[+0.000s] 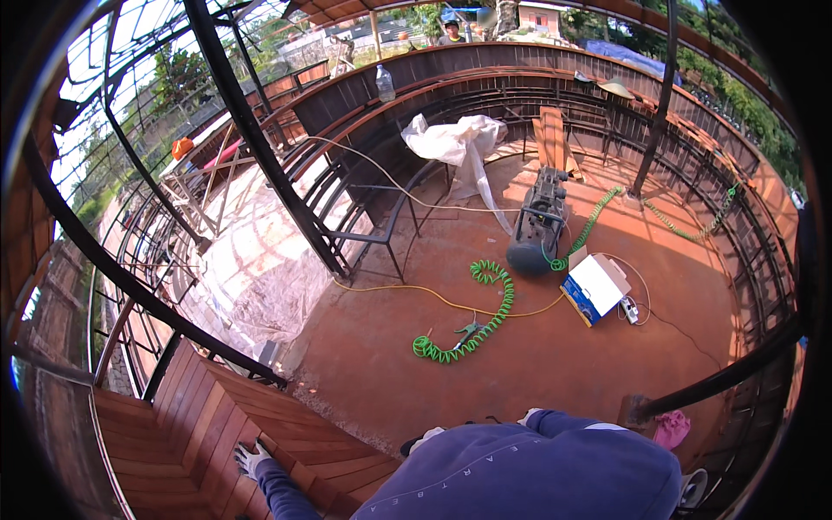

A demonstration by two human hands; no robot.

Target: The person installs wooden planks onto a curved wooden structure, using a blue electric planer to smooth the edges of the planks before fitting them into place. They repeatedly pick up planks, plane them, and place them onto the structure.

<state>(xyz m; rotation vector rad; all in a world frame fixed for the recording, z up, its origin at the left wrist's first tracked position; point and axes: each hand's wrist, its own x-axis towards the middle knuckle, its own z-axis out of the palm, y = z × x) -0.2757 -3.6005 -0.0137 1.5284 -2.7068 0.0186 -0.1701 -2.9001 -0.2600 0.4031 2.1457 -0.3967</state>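
My left hand (pixel 251 459), in a pale glove with dark fingertips, lies on the reddish-brown wooden planks (pixel 204 416) at the lower left. Its fingers are spread flat, and nothing is in them. Those planks are fitted in a slanting pattern as a bench-like surface. A small bit of pale glove at the end of my dark blue sleeve looks to be my right hand (pixel 528 416). My torso hides most of it, so its fingers and anything in them do not show. Another pale piece (pixel 425 439) pokes out beside my torso; what it is I cannot make out.
On the reddish floor lie a coiled green air hose (pixel 498 316) with an air gun, an air compressor (pixel 536 230) and an open blue-and-white box (pixel 589 290). Black metal posts (pixel 260 147) and curved bench frames (pixel 381 186) surround the floor. A person (pixel 451 36) is beyond the far wall.
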